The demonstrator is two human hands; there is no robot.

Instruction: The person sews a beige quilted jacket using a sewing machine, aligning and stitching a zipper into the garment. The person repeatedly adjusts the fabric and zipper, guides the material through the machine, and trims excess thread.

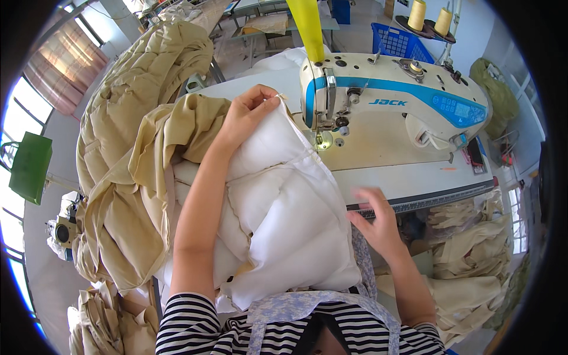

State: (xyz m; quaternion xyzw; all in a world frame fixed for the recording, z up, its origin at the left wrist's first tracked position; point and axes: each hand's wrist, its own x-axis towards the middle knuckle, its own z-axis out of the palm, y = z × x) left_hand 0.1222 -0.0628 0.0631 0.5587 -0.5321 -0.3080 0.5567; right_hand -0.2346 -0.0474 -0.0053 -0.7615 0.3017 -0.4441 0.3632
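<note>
My left hand (254,109) pinches the top corner of a white quilted padded piece (290,225), left of the needle area of a white and blue sewing machine (384,94). The white piece drapes over the table edge toward my body, its seamed edge running down the right side. Tan fabric (148,154) lies beside and partly under it at the left. My right hand (376,216), slightly blurred, is open with fingers apart, beside the white piece's right edge and over the ruler strip (429,199) on the table's front.
A tall pile of tan padded fabric (118,100) stands at the left, with a green bag (26,168) beyond. Thread cones (416,16) and a blue crate (396,40) are behind the machine. Loose tan fabric pieces (461,254) lie below the table at the right.
</note>
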